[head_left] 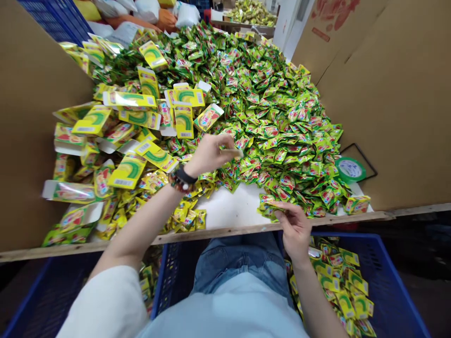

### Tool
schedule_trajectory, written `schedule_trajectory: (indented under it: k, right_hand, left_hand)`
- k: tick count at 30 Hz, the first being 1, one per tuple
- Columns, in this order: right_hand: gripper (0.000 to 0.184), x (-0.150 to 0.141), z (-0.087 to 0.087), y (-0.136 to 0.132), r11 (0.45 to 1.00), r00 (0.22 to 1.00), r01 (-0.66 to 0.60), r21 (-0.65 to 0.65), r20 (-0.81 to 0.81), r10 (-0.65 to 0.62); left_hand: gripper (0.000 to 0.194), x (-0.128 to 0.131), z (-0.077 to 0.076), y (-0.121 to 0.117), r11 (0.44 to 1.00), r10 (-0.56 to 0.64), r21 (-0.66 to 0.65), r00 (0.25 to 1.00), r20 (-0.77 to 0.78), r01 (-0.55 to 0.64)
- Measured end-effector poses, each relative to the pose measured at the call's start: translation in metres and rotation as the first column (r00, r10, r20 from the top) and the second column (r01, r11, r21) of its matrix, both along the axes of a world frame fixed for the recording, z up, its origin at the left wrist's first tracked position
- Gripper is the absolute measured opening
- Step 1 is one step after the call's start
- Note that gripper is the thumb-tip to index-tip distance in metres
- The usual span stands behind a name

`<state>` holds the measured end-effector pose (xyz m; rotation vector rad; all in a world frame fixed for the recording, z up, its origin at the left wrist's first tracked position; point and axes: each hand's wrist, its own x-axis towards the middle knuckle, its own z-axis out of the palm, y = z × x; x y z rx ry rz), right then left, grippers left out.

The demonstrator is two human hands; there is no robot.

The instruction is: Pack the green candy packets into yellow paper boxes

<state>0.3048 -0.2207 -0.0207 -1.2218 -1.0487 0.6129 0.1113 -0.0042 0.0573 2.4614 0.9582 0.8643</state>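
My left hand (213,152), with a dark band and beads at the wrist, hovers over the front of a heap of small green sachets (275,126). Its fingers are curled together and blurred; a pale sliver shows at their tips, and I cannot tell what it is. At the table's front edge, my right hand (295,231) pinches a green sachet (269,206) between thumb and fingers. Yellow-and-green cardboard boxes (128,170), several with flaps open, lie piled to the left. Small yellow sachets (186,217) are spread in front of them.
Cardboard walls (394,103) flank the white tabletop (232,206), which has a wooden front edge. A green tape roll (350,169) lies at the right. Below, a blue crate (384,277) holds filled boxes; another blue crate (38,300) stands left. White bags (146,10) lie behind.
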Motion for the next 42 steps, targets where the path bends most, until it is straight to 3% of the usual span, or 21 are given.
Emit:
schedule_trajectory:
  k: [2,4,6,8,10,13,16,18,19,22,26,31,33,35,37,42]
  right_hand:
    - [0.017,-0.002,0.012,0.005,0.988,0.999,-0.028,0.152,0.040,0.022]
    - [0.022,-0.002,0.023,0.011,0.970,0.982,-0.123,0.210,0.164,0.089]
    - [0.021,0.000,0.029,0.018,0.965,0.923,-0.230,0.126,0.344,0.175]
    - [0.019,0.002,0.031,0.023,0.952,0.829,-0.304,-0.040,0.481,0.285]
    - [0.018,0.004,0.028,0.026,0.925,0.761,-0.335,-0.181,0.526,0.379]
    - [0.016,0.004,0.019,0.026,0.910,0.768,-0.319,-0.265,0.490,0.412]
    - [0.015,0.002,0.009,0.024,0.929,0.849,-0.239,-0.282,0.404,0.341]
    - [0.013,0.000,0.002,0.024,0.937,0.900,-0.183,-0.297,0.333,0.281]
    - [0.013,-0.001,0.000,0.024,0.941,0.921,-0.157,-0.301,0.300,0.250]
    - [0.013,-0.004,0.001,0.024,0.952,0.951,-0.103,-0.289,0.251,0.179]
    - [0.016,-0.006,0.019,0.021,0.960,0.897,-0.140,-0.243,0.379,0.227]
    - [0.027,-0.016,0.031,0.011,0.975,0.781,-0.100,-0.197,0.591,0.200]
    - [0.030,-0.023,0.026,0.007,0.993,0.755,-0.051,-0.103,0.647,0.106]
    - [0.030,-0.030,0.018,0.003,1.000,0.724,0.009,0.001,0.690,-0.007]
    - [0.030,-0.036,0.010,0.000,0.999,0.689,0.022,0.037,0.724,-0.042]
    - [0.040,-0.043,0.001,-0.006,0.971,0.669,-0.192,-0.139,0.705,0.234]
  left_hand:
    - [0.008,0.007,-0.007,-0.038,0.977,-0.096,-0.192,0.995,-0.006,0.093]
    - [0.009,0.012,-0.018,-0.069,0.941,-0.152,-0.309,0.988,-0.027,0.136]
    - [0.010,0.014,-0.029,-0.089,0.918,-0.174,-0.369,0.984,-0.044,0.146]
    - [0.009,0.014,-0.039,-0.102,0.908,-0.164,-0.398,0.985,-0.054,0.129]
    - [0.010,0.013,-0.050,-0.110,0.893,-0.135,-0.437,0.990,-0.036,0.106]
    - [0.017,0.010,-0.070,-0.124,0.863,-0.048,-0.497,0.995,0.091,0.088]
    - [0.042,0.008,-0.093,-0.141,0.923,0.066,-0.385,0.988,0.143,-0.006]
    - [0.067,0.008,-0.106,-0.150,0.970,0.147,-0.199,0.988,0.035,-0.138]
    - [0.070,0.009,-0.112,-0.153,0.975,0.194,-0.104,0.980,-0.038,-0.197]
    - [0.055,0.013,-0.120,-0.159,0.955,0.297,0.072,0.937,-0.185,-0.289]
    - [0.048,0.016,-0.115,-0.162,0.955,0.279,0.162,0.936,-0.216,-0.248]
    - [0.060,0.018,-0.110,-0.170,0.991,0.123,0.074,0.985,-0.121,-0.115]
    - [0.064,0.020,-0.113,-0.175,0.997,0.075,-0.003,0.997,0.012,-0.075]
    - [0.069,0.022,-0.119,-0.180,0.995,0.084,-0.057,0.984,0.155,-0.076]
    - [0.071,0.023,-0.128,-0.185,0.992,0.118,-0.082,0.965,0.234,-0.101]
    - [0.063,0.026,-0.151,-0.195,0.974,0.191,-0.165,0.959,0.212,-0.157]
